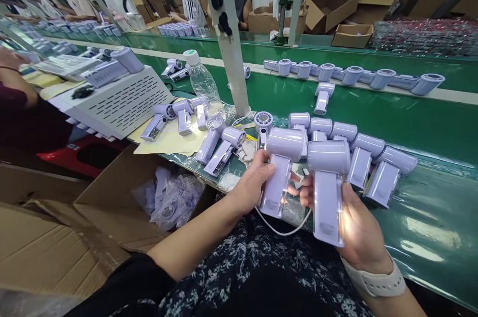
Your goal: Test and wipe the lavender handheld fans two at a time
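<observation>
Two lavender handheld devices with round barrel heads are held upright over the table edge. My left hand (251, 182) is closed round the handle of the left device (277, 185). Wrapped round the handle of the right device (326, 202) is my right hand (360, 225), which wears a pale watch strap. The two devices are side by side, a small gap between their handles. Behind them stands a row of similar lavender devices (368, 145). More devices (214, 150) lie left of my left hand, some with open handles showing parts inside. A white cable (284, 232) loops below my hands.
A green conveyor (421, 118) carries a line of devices. A metal post (233, 68), a plastic bottle (203, 80) and a slotted metal box (127, 100) stand ahead and left. Below left, a cardboard box (108, 207) holds bagged parts. Several people sit beyond; one arm shows far left.
</observation>
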Available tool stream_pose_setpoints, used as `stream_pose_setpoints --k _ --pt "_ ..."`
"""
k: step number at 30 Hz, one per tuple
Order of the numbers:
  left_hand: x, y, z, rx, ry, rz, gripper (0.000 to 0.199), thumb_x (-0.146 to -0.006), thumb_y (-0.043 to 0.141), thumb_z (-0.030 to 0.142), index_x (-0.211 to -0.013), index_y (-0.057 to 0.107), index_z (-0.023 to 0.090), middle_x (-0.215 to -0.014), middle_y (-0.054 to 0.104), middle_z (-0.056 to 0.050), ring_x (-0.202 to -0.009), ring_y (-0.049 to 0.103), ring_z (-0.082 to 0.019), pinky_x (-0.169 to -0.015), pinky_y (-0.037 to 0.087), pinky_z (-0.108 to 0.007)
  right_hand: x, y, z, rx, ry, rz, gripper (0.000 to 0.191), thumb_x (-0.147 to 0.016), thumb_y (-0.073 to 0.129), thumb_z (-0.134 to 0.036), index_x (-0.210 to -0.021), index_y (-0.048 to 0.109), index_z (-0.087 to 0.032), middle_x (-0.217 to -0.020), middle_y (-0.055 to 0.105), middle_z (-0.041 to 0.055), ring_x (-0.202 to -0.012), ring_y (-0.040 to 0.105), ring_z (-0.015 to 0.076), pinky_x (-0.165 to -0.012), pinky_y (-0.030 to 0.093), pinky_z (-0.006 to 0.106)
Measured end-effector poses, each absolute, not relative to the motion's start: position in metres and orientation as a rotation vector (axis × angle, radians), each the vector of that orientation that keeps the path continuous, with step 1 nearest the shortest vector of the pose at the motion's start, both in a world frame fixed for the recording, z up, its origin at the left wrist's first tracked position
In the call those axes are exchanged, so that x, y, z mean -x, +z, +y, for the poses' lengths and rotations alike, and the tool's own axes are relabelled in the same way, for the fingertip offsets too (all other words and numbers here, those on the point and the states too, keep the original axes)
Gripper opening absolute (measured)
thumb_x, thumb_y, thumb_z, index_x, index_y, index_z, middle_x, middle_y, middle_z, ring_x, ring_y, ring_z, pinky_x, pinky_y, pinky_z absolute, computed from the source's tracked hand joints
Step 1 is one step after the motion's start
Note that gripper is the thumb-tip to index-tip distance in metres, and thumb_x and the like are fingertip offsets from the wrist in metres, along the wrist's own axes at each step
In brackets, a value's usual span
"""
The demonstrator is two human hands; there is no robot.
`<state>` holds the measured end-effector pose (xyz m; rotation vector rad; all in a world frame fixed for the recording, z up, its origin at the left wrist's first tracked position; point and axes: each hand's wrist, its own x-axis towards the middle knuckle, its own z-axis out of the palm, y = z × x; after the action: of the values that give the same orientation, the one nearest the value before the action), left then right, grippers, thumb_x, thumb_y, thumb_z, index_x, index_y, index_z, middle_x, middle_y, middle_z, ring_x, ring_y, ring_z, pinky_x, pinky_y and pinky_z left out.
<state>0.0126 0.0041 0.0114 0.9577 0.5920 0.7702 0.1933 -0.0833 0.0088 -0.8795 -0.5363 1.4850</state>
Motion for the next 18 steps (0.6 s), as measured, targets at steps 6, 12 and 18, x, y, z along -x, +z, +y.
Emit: stream_pose_setpoints --k 6,12,18 --pt "0.001 0.037 -0.012 -0.983 0.667 0.424 0.042 -0.095 0.066 0.049 -0.119 0.039 0.026 -0.111 0.076 -0.008 -0.089 0.079 -0.028 -0.072 0.062 -0.038 -0.192 0.024 -0.093 0.886 1.439 -0.562 0.029 -0.089 0.076 -0.05 -0.107 0.083 -0.028 -0.109 0.082 0.0091 -0.082 0.08 0.0293 -0.064 0.069 0.04" --pt "-0.001 0.043 -0.009 -0.935 0.661 0.418 0.053 -0.083 0.083 0.043 -0.122 0.052 0.023 -0.103 0.073 -0.007 -0.089 0.076 -0.024 -0.08 0.059 -0.037 -0.192 0.032 -0.086 0.91 1.351 -0.555 0.022 -0.096 0.064 -0.044 -0.102 0.08 -0.031 -0.101 0.08 0.0065 -0.095 0.076 0.0305 -0.078 0.067 0.047" --pt "-0.007 0.027 -0.002 -0.846 0.617 0.494 0.054 -0.069 0.093 0.037 -0.108 0.064 0.015 -0.085 0.063 -0.001 -0.071 0.062 -0.014 -0.07 0.049 -0.029 -0.185 0.035 -0.081 0.841 1.523 -0.525 0.032 -0.089 0.066 -0.05 -0.086 0.08 -0.021 -0.079 0.072 0.0081 -0.067 0.064 0.0192 -0.063 0.061 0.03"
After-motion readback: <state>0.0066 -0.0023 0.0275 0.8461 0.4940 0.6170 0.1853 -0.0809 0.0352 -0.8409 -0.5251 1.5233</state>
